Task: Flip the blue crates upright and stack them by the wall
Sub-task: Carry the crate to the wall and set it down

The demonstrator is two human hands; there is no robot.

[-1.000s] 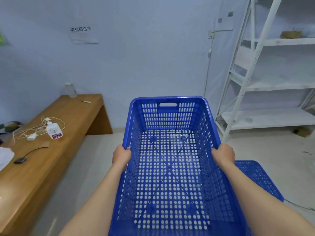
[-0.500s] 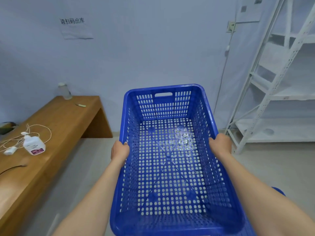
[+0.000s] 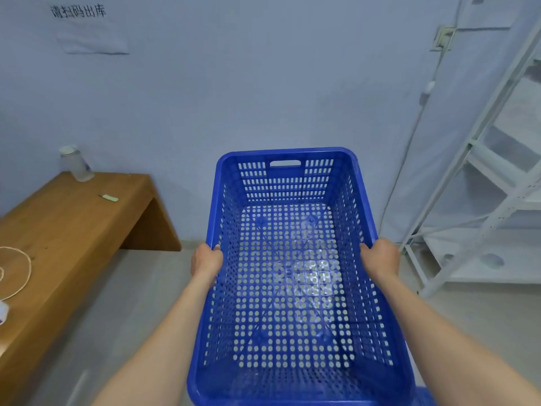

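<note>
An upright blue perforated crate (image 3: pixel 289 183) fills the middle of the head view, its open top facing me and its handle slot at the far end. My left hand (image 3: pixel 206 260) grips the crate's left long rim. On the opposite long rim my right hand (image 3: pixel 380 259) holds tight. The crate is carried above the floor, pointing at the pale wall (image 3: pixel 263 83) ahead. A sliver of another blue crate (image 3: pixel 424 397) shows at the bottom right, mostly hidden behind the held one.
A wooden bench (image 3: pixel 73 230) runs along the left, with a bottle (image 3: pixel 76 164), a small object and a cord on it. White metal shelving (image 3: pixel 483 200) stands at the right. Bare floor (image 3: pixel 146 288) lies between the bench and the shelving, up to the wall.
The crate and both hands have moved closer to the wall. The bench items slid out of view to the left, and the second crate on the floor dropped almost out of sight.
</note>
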